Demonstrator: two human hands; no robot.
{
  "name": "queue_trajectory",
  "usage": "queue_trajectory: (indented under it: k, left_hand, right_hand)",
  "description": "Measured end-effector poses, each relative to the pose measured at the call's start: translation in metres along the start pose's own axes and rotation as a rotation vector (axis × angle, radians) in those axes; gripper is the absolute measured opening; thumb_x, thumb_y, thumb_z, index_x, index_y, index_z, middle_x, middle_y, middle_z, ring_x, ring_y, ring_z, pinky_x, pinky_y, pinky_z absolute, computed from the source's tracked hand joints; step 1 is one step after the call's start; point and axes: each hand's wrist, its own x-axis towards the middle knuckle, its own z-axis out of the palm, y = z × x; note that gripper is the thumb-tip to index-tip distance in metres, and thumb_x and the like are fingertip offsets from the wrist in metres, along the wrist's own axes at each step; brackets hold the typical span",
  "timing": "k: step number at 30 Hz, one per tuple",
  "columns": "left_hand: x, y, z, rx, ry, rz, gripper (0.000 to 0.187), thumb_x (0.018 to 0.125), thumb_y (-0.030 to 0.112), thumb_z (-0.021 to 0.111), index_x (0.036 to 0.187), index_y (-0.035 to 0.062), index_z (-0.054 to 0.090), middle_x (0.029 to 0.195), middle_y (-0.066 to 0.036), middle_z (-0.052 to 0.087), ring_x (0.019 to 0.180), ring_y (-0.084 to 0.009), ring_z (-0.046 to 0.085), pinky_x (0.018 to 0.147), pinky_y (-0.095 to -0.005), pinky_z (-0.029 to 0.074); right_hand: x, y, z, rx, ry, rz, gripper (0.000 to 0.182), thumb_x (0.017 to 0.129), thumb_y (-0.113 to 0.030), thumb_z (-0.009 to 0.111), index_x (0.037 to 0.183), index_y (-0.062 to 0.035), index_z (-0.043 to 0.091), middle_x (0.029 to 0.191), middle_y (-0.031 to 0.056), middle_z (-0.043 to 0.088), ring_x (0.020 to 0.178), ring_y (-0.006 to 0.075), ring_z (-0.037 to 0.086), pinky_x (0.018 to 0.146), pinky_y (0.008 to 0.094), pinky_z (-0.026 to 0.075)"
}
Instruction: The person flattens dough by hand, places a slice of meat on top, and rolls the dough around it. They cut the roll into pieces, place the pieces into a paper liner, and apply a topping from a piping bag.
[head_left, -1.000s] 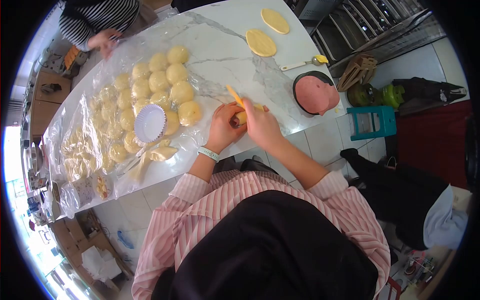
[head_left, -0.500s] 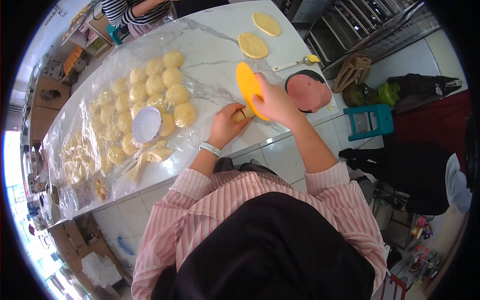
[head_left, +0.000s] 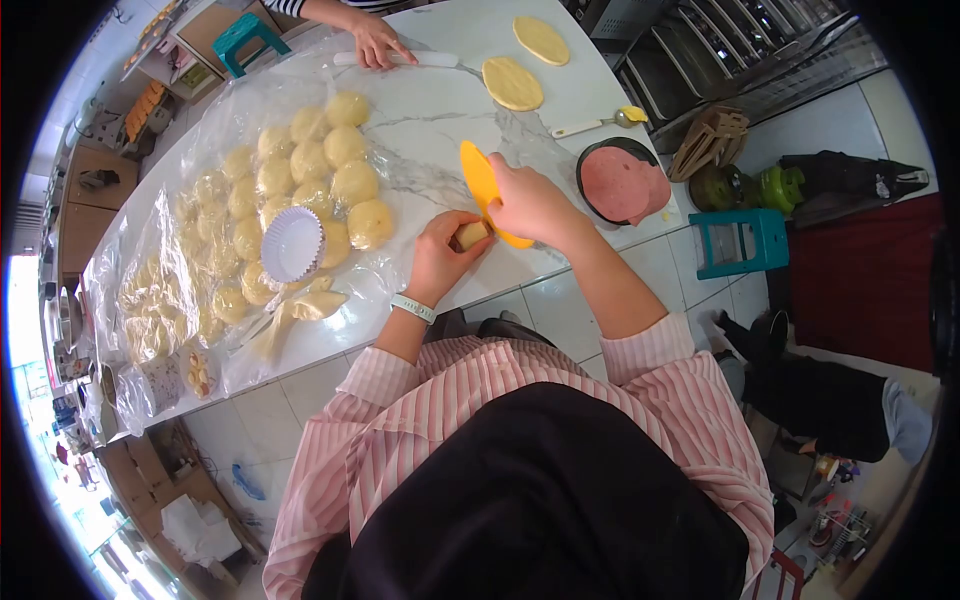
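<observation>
My right hand (head_left: 535, 205) grips a yellow dough scraper (head_left: 480, 178), its blade tilted and its lower edge down at the marble table (head_left: 425, 140). My left hand (head_left: 445, 250) is curled around a short roll of dough (head_left: 471, 235), right beside the scraper's edge. Part of the roll is hidden by the fingers. To the right of the scraper lies a black-rimmed plate (head_left: 583, 180) with pink ham slices (head_left: 622, 183). Two flattened dough ovals, one nearer (head_left: 512, 83) and one farther (head_left: 541, 40), rest at the far side.
Several dough balls (head_left: 355, 184) sit under clear plastic on the left, with a white paper baking cup (head_left: 292, 245) on top. A spoon-like utensil (head_left: 585, 128) holds something yellow. Across the table, a co-worker's hand (head_left: 378, 42) rests on a white rolling pin (head_left: 435, 59).
My scraper and both hands have shifted slightly left, and less of the dough roll shows. The co-worker's hand has come over the table, onto a white rolling pin.
</observation>
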Motion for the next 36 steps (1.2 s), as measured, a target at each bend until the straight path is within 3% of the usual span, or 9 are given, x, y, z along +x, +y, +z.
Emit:
queue_trajectory:
  k: [5,11,14,17,18,25,28,34,36]
  left_hand:
    - [0.002,0.004,-0.003,0.1,-0.039,-0.028,0.038,0.067,0.012,0.079,0.098,0.0019,0.061,0.1,-0.013,0.064,0.091,-0.0301,0.062,0.076,-0.0365,0.052]
    - [0.003,0.003,-0.006,0.077,-0.123,-0.102,0.048,0.066,0.018,0.08,0.106,0.0029,0.058,0.108,-0.015,0.061,0.104,-0.0335,0.056,0.086,-0.0395,0.048]
    - [0.013,0.029,-0.003,0.094,0.062,0.124,0.045,0.067,0.019,0.08,0.105,0.0034,0.06,0.104,-0.014,0.064,0.1,-0.0323,0.06,0.084,-0.0382,0.049]
    - [0.02,0.012,0.008,0.087,-0.125,0.0,0.038,0.069,0.019,0.08,0.101,0.0036,0.064,0.096,-0.012,0.067,0.09,-0.0294,0.065,0.08,-0.0357,0.051]
    - [0.021,0.012,0.009,0.073,-0.122,-0.027,0.036,0.069,0.019,0.08,0.099,0.0037,0.065,0.094,-0.011,0.068,0.086,-0.0286,0.065,0.078,-0.0349,0.052]
    - [0.021,0.018,0.01,0.067,-0.117,-0.053,0.033,0.069,0.016,0.081,0.096,0.0025,0.068,0.089,-0.012,0.07,0.079,-0.023,0.068,0.073,-0.0315,0.053]
    - [0.021,0.012,0.012,0.076,-0.104,-0.005,0.033,0.068,0.015,0.08,0.096,0.0031,0.067,0.095,-0.012,0.068,0.084,-0.0269,0.066,0.076,-0.0335,0.053]
    - [0.015,0.016,0.006,0.024,-0.134,0.041,0.036,0.067,0.015,0.079,0.098,0.0029,0.064,0.101,-0.013,0.065,0.09,-0.0311,0.063,0.08,-0.0368,0.052]
    - [0.014,0.016,0.006,0.019,-0.09,0.076,0.037,0.067,0.014,0.08,0.099,0.0028,0.064,0.1,-0.012,0.064,0.09,-0.0311,0.063,0.079,-0.0365,0.052]
  right_hand:
    - [0.005,-0.022,0.014,-0.15,-0.006,-0.028,0.047,0.078,-0.012,0.06,0.121,-0.0012,0.043,0.084,0.0243,0.064,0.073,0.0396,0.064,0.062,0.0467,0.051]
    - [-0.053,0.024,0.089,0.162,0.486,-0.037,0.044,0.085,-0.009,0.059,0.126,-0.0018,0.046,0.088,0.0237,0.065,0.079,0.0377,0.066,0.063,0.0431,0.053]
    - [-0.043,0.028,0.04,0.446,0.888,-0.202,0.048,0.083,-0.014,0.058,0.126,0.0009,0.042,0.076,0.0213,0.063,0.068,0.0396,0.063,0.059,0.0459,0.05]
    - [-0.03,0.029,-0.006,0.242,0.628,-0.229,0.044,0.083,-0.013,0.056,0.122,0.0,0.043,0.079,0.0232,0.063,0.074,0.0424,0.062,0.064,0.0489,0.049]
    - [-0.027,0.022,-0.018,0.172,0.324,-0.003,0.051,0.082,-0.013,0.059,0.129,-0.0016,0.042,0.093,0.0274,0.063,0.091,0.0421,0.062,0.076,0.0469,0.05]
    - [0.016,-0.004,-0.023,-0.187,-0.118,-0.018,0.048,0.078,-0.011,0.058,0.123,-0.0022,0.045,0.086,0.0256,0.064,0.082,0.0418,0.063,0.071,0.0473,0.05]
    - [0.019,-0.001,-0.004,-0.124,-0.051,-0.007,0.034,0.074,-0.006,0.061,0.107,-0.0017,0.051,0.083,0.0205,0.065,0.078,0.0363,0.066,0.065,0.0466,0.052]
    - [-0.053,0.035,0.084,-0.059,0.57,-0.319,0.043,0.082,-0.008,0.063,0.121,0.001,0.047,0.076,0.0175,0.063,0.068,0.0372,0.065,0.056,0.0448,0.051]
    - [-0.055,0.053,0.092,0.085,0.646,-0.236,0.046,0.084,-0.011,0.06,0.126,0.0004,0.043,0.074,0.0176,0.063,0.066,0.038,0.064,0.056,0.0453,0.051]
